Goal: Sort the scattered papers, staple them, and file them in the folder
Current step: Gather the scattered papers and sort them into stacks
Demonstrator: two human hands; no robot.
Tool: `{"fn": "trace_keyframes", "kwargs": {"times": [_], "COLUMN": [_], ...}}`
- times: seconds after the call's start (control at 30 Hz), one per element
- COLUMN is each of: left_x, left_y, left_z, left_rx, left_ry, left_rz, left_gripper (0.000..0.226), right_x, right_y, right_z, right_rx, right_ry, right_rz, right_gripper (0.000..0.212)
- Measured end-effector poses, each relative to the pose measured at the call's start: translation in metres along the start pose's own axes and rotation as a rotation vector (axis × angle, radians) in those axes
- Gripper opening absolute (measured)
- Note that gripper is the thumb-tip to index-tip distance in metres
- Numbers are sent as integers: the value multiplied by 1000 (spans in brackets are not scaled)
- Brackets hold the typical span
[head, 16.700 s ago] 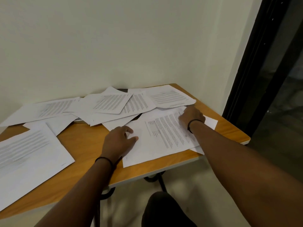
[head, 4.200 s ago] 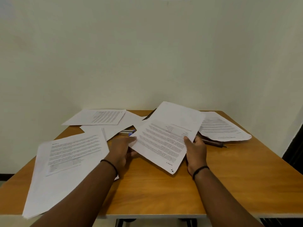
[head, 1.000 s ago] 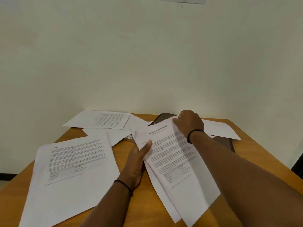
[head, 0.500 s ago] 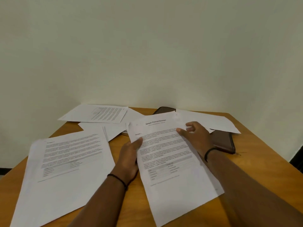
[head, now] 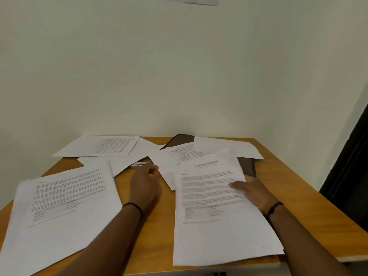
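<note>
Clearly the sorting is only part done. The right hand [head: 252,191] holds a titled sheet [head: 217,206] at its right edge, thumb on top, near the table's [head: 159,236] front edge. The left hand [head: 145,185] reaches toward a loose sheet [head: 165,166], fingers loosely curled, gripping nothing I can make out. Other papers [head: 65,202] lie spread about the table. The dark folder [head: 182,139] sits at the back, mostly covered. Stapling and filing are not yet begun, I judge.
</note>
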State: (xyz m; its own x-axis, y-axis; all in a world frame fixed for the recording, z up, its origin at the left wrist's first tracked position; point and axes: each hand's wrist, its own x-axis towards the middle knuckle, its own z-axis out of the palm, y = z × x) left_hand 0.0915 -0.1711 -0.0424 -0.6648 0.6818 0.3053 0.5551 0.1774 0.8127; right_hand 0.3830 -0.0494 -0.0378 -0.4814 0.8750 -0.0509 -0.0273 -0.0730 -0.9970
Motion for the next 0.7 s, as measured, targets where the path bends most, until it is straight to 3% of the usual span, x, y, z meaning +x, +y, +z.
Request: {"fn": "trace_keyframes", "kwargs": {"times": [0.07,0.13,0.2,0.37,0.5,0.63,0.7], "left_x": [1,0,2,9,13,25,35], "left_y": [1,4,13,16,12,37,52], "left_z": [3,7,10,18,19,12,5], "left_rx": [253,485,572,681,628,401,340], "left_ry": [-64,-152,-213,-209,-153,31,140], "left_rz": [177,332,427,555,600,495,442], "left_gripper": [38,50,56,40,29,21,29], "right_x": [-5,-7,-9,-19,-23,-24,-25], "right_y": [-1,-1,-1,-1,4,4,5], "right_z": [1,5,3,5,7,6,5], "right_rx": [21,6,-8,33,81,91,93], "right_ry": [37,62,83,148,194,225,229], "right_rz": [-28,-12,-20,-103,-137,-142,-147], "right_gripper": [31,25,22,22,25,24,24]}}
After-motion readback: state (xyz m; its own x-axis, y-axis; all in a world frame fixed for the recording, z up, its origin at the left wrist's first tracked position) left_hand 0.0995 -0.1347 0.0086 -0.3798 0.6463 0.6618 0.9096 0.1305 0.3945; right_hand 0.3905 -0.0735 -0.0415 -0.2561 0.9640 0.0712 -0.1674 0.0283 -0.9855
